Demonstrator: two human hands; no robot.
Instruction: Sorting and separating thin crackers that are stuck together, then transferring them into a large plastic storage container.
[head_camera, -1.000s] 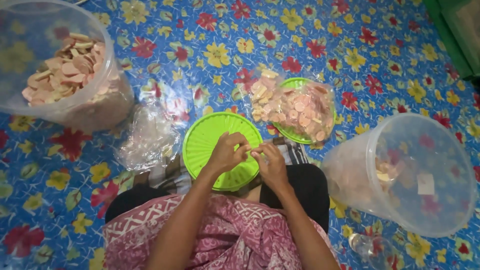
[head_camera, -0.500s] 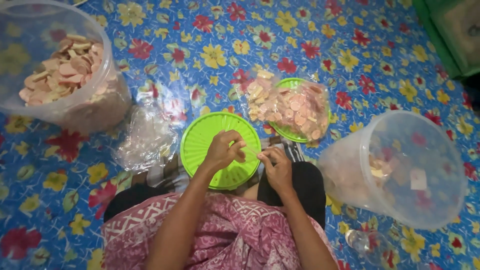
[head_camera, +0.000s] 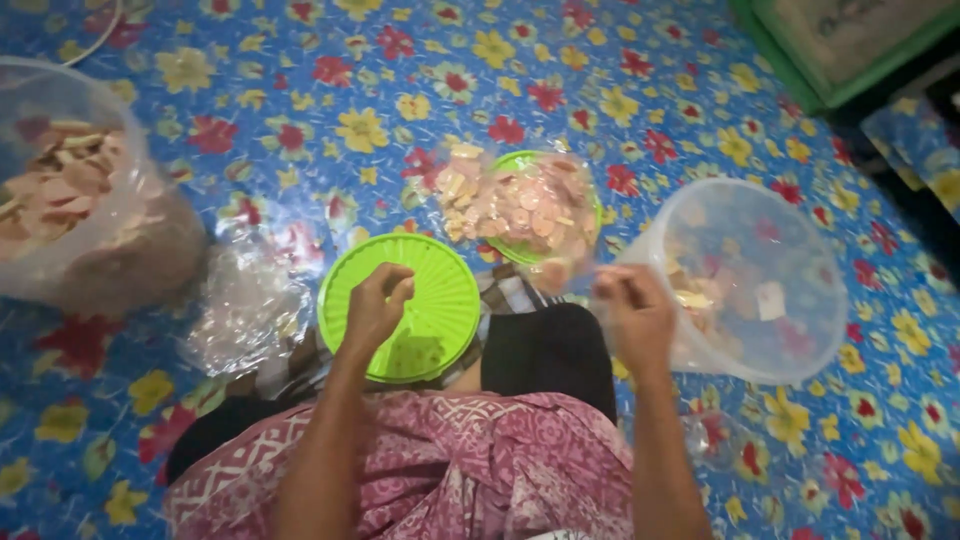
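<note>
Left hand (head_camera: 378, 303) curled loosely over ribbed green lid (head_camera: 400, 305), contents unclear. Right hand (head_camera: 632, 315), fingers pinched, grasp unclear, beside clear round tub (head_camera: 790, 330). Crinkled bag of crackers (head_camera: 525, 210) farther off.

2 hands: left hand (head_camera: 375, 305), right hand (head_camera: 635, 315); 2 green lids: near lid (head_camera: 440, 290), far lid w/ chips (head_camera: 520, 165); 2 clear tubs: left tub (head_camera: 150, 250), right tub (head_camera: 800, 300); 1 empty plastic bag (head_camera: 245, 310).
</note>
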